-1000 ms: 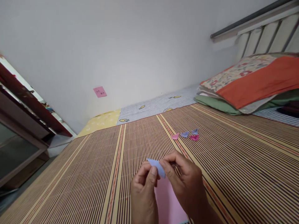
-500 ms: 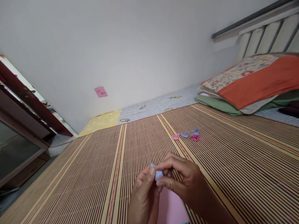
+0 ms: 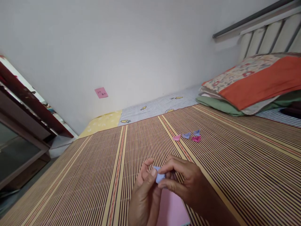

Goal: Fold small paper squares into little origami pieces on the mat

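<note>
Both my hands meet low in the middle of the view over a striped bamboo mat. My left hand and my right hand pinch a small folded piece of light blue paper between thumbs and fingertips. Most of the paper is hidden by the fingers. Under my hands lies a pink sheet of paper. Farther out on the mat sit several small folded paper pieces, pink, blue and magenta, close together.
Folded bedding and an orange patterned pillow lie at the right, under a slatted headboard. A pink sticky note is on the white wall. A dark wooden cabinet stands at the left, beyond the bed's edge.
The blue paper went from a long strip held out between my hands to a small folded wad. My hands drew closer together and dropped slightly.
</note>
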`<state>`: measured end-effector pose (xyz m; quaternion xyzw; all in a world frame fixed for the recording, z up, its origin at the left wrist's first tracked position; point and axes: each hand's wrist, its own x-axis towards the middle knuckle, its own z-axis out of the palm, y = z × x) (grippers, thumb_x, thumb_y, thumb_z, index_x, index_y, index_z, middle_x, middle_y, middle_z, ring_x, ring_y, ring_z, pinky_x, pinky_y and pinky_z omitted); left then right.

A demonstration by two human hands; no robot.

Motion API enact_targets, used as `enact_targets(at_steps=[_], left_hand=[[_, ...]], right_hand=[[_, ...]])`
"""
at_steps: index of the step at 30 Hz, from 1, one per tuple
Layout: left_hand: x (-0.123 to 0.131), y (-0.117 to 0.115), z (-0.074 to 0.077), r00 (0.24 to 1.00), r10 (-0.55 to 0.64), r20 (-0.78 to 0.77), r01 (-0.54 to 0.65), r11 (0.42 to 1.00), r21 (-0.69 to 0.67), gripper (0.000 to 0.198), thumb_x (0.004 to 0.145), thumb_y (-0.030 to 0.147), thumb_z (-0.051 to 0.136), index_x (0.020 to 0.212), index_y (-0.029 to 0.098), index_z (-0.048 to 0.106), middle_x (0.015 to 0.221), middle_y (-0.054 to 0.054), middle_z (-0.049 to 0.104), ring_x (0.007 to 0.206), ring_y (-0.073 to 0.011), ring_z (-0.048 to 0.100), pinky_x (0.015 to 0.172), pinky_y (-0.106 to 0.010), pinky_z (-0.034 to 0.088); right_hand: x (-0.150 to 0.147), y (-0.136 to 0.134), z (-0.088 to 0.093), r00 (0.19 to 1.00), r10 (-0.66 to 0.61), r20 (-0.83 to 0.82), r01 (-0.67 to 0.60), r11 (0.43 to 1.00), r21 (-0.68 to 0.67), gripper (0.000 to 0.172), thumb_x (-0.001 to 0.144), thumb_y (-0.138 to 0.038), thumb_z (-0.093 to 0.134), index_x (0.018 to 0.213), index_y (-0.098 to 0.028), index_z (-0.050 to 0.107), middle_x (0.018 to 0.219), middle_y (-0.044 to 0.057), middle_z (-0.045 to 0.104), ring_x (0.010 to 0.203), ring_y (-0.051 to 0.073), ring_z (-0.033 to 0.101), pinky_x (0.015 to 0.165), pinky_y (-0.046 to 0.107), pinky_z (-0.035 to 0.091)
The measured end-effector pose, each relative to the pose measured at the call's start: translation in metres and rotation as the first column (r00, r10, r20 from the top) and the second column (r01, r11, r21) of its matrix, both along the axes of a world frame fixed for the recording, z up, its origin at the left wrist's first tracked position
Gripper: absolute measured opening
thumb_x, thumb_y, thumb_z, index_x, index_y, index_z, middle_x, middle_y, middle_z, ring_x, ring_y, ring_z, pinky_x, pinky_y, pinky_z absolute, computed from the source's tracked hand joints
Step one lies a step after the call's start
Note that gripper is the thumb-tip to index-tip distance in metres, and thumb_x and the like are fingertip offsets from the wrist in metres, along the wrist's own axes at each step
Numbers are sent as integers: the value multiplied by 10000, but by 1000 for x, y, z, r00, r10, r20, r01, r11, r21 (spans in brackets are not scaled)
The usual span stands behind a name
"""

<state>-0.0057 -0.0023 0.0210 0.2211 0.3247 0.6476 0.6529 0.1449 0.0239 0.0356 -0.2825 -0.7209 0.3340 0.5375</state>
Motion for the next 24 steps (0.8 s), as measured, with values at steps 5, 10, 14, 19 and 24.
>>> enact_targets(at_steps=[5, 10, 14, 19, 24], left_hand=[[1, 1, 4, 999, -5, 40, 6, 1000, -10, 340, 688, 198, 929, 999, 163, 794, 840, -34, 700, 774, -142, 684, 737, -243, 596], [5, 2, 9, 999, 15, 39, -14, 999, -40, 258, 640, 232, 945, 842, 131, 822, 861, -59, 699, 787, -159, 661, 659, -225, 570], [5, 3, 6, 1000, 3, -10, -4, 999, -38, 276, 664, 277, 926, 870, 120, 832, 906, -86, 707, 838, -184, 648, 720, -260, 563], [2, 3, 2, 986, -43, -159, 51, 997, 50, 248, 812, 386, 817, 914, 160, 824, 922, -74, 686, 854, -187, 602, 770, -285, 506], [-3, 3, 1, 882, -81, -465, 182, 967, 177, 330, 870, 494, 744, 987, 193, 812, 816, -37, 647, 783, -170, 528, 745, -275, 439]], right_hand=[[0, -1, 2, 998, 57, 15, -57, 998, 20, 215, 827, 4, 725, 860, -207, 702, 799, -28, 649, 747, 131, 613, 688, 257, 454], [0, 1, -1, 998, 57, -19, -56, 997, 45, 184, 848, -10, 696, 834, -193, 698, 799, -14, 659, 754, 139, 623, 680, 264, 448], [0, 2, -2, 998, 63, -31, -61, 997, 45, 178, 847, -20, 718, 804, -191, 693, 799, -16, 671, 763, 133, 630, 692, 253, 451], [3, 4, -3, 998, -16, -61, 15, 1000, -11, 170, 867, -97, 733, 735, -199, 698, 715, -27, 660, 673, 124, 592, 637, 256, 424], [8, 6, -2, 986, -36, -163, 2, 979, -204, 160, 871, -221, 742, 718, -194, 704, 662, -20, 641, 622, 129, 582, 579, 250, 433]])
